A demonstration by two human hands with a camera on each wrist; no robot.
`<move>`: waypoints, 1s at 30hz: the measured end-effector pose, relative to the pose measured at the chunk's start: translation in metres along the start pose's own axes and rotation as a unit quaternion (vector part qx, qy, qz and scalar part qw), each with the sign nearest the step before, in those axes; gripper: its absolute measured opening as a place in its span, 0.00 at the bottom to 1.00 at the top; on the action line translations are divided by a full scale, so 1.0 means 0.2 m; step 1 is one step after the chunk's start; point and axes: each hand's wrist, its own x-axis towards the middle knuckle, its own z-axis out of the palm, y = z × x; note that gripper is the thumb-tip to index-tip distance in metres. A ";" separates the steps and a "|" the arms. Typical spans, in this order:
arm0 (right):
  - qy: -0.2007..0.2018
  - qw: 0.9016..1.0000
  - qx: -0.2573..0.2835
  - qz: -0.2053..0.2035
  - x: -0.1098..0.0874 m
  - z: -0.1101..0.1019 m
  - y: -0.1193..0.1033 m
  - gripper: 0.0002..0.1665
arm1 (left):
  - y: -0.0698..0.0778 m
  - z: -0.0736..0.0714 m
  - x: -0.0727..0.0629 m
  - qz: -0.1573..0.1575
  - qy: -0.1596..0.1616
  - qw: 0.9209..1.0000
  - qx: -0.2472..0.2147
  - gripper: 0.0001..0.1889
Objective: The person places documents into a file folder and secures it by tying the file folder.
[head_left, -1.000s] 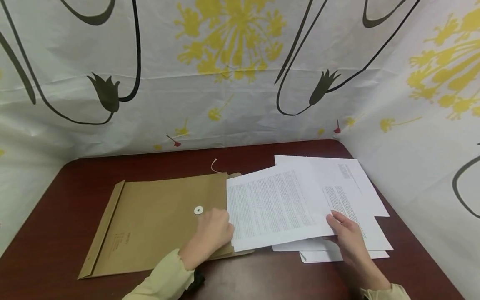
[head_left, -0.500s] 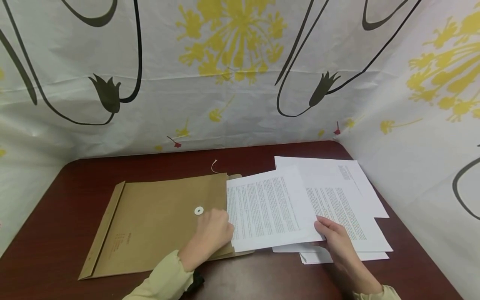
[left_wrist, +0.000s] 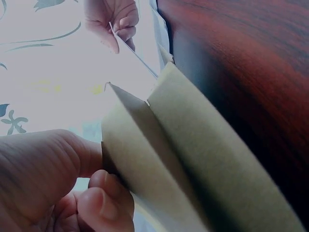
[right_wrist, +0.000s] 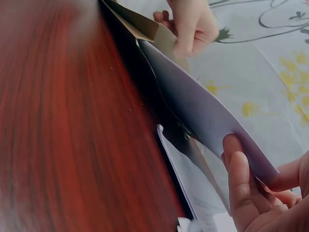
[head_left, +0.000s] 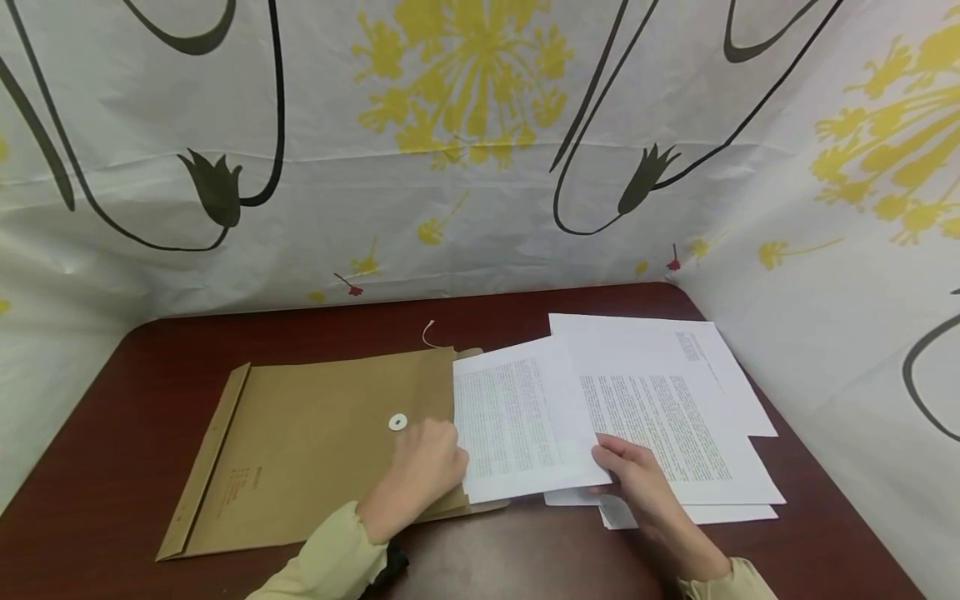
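A brown kraft paper envelope (head_left: 322,450) with a white button lies flat on the left of the table. My left hand (head_left: 427,458) pinches the upper layer at its right-hand mouth, and the left wrist view shows that layer lifted off the lower one (left_wrist: 203,140). A printed paper sheet (head_left: 510,425) runs out of this mouth, its left part hidden inside. At the sheet's near right corner, my right hand (head_left: 637,483) pinches it between thumb and fingers. The right wrist view shows the sheet (right_wrist: 203,101) raised at an angle from the table.
Several more printed papers (head_left: 660,417) lie loosely overlapped on the right, partly beneath the right hand. A thin white string (head_left: 427,332) sticks out behind the envelope. A patterned white curtain (head_left: 480,208) stands along the back and sides of the dark red table (head_left: 525,550).
My right hand has moved left with the sheet, which has slid farther into the envelope. More of the papers beneath it now shows. The left hand has stayed in place.
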 end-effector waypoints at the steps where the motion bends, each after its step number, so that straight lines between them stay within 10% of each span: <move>1: -0.004 1.000 0.001 0.001 0.00 0.01 0.00 0.22 | 0.00 0.00 0.00 0.003 0.004 1.000 -0.001 0.22; 30: -0.112 0.994 0.002 -0.017 0.03 0.11 0.01 0.24 | 0.00 -0.01 -0.01 0.013 0.008 1.000 -0.011 0.23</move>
